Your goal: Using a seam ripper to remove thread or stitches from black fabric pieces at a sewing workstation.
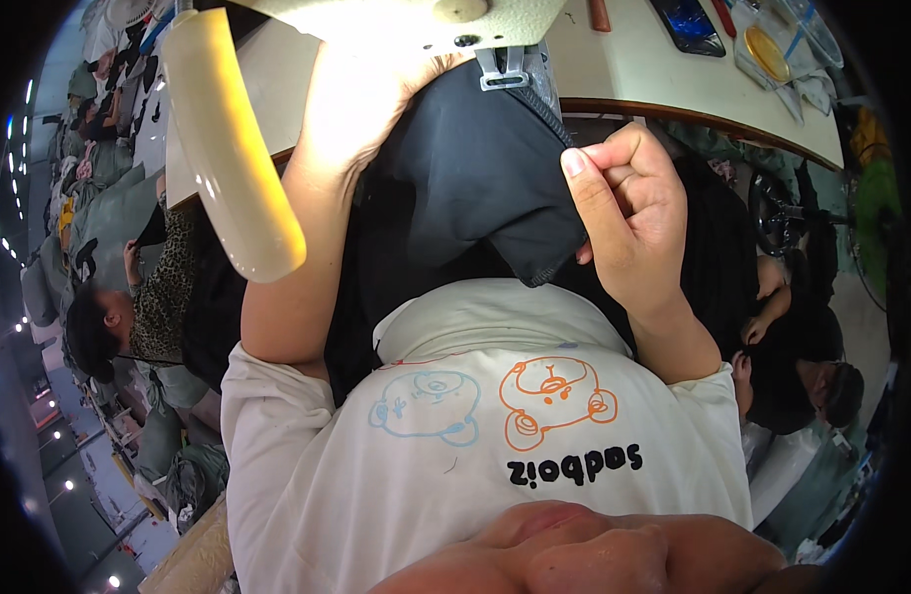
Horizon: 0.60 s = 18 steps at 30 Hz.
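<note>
— Pinching the edge of the dark, soft folded fabric [465,188] with my right hand [628,213], thumb pressed against curled fingers, I hold it up between my chest and the cream-coloured metal sewing machine head [416,20]. My left hand [361,104] lies spread flat on the cloth right under the machine, holding nothing closed.

— What worries you there?

— That flat hand sits very near the metal presser foot [505,69]. If the cloth jerks, I judge my fingers could slide in under it. And much of the fabric hangs off the table into my lap; its weight could drag the seam crooked, I'd guess.

— And around you?

— The pale beige tabletop with a dark wooden edge [673,84] carries a round yellow lid [769,51] and a dark flat tray [688,25] at its far side. A cream curved plastic lamp arm [228,148] juts by my left. Other people sit bent over on both sides, among piled grey-green bundles [109,213].
</note>
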Available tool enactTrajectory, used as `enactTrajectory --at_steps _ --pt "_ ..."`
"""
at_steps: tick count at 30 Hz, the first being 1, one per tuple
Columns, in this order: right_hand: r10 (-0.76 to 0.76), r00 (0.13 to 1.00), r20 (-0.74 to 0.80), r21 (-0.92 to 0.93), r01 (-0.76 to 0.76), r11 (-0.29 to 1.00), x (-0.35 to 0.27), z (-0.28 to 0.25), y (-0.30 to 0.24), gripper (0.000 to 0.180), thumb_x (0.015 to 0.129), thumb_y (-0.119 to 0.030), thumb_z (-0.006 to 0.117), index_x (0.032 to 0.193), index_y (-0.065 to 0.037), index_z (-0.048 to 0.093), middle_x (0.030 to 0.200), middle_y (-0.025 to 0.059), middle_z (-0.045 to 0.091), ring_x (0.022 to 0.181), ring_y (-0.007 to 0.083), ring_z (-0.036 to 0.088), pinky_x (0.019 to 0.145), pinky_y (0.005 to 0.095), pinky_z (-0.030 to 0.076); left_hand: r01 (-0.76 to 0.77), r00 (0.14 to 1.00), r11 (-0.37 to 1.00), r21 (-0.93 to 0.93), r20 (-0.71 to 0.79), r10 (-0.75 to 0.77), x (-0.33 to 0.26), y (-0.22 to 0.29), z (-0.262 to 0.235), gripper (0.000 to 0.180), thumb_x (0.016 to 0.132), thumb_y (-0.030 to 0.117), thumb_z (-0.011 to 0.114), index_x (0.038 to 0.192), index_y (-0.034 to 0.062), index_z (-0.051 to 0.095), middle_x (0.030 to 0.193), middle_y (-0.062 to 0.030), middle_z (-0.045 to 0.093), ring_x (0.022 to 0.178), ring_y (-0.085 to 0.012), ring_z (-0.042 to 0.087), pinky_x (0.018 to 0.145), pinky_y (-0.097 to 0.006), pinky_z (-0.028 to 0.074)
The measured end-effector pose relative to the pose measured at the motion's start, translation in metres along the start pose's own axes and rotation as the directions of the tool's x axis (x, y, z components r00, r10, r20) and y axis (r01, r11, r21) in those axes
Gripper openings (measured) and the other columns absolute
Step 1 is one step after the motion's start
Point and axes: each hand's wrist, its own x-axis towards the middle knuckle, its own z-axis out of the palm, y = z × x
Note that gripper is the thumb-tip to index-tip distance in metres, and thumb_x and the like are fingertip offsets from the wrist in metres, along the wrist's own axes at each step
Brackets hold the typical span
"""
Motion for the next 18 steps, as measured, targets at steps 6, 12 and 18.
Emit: enactTrajectory --at_steps 6,12,18 --pt "0.097 0.992 0.076 0.124 -0.106 0.987 -0.027 0.005 0.011 0.021 0.092 0.0 0.076 0.093 -0.004 0.056 0.08 -0.0008 0.061 0.07 0.0023 0.057 0.063 0.0189 0.045 -0.111 0.994 0.984 -0.142 -0.038 0.107 -0.021 0.003 0.006 0.009 0.095 0.011 0.076 0.1 0.0036 0.074 0.066 0.0061 0.056 0.057 -0.0021 0.046 0.049 -0.019 0.031" --pt "0.041 0.998 0.049 -0.02 -0.04 0.999 -0.044 0.007 0.055 0.014 0.086 0.001 0.078 0.09 0.0 0.065 0.096 0.0037 0.062 0.083 0.0099 0.062 0.077 0.0255 0.054 -0.604 0.743 0.782 0.156 -0.245 0.622 -0.098 -0.024 0.017 0.02 0.098 -0.006 0.065 0.118 -0.0028 0.067 0.102 -0.0065 0.061 0.079 -0.006 0.054 0.071 -0.02 0.046" --pt "0.079 0.98 0.184 0.249 -0.125 0.96 -0.062 0.02 0.05 0.015 0.091 0.001 0.075 0.098 0.001 0.062 0.1 0.0053 0.063 0.092 0.0098 0.062 0.084 0.0268 0.054 -0.654 0.755 0.709 0.263 0.174 0.632 -0.145 -0.01 0.017 0.045 0.077 0.021 0.092 0.11 0.0011 0.069 0.086 -0.0086 0.06 0.072 -0.0177 0.054 0.063 -0.028 0.046"
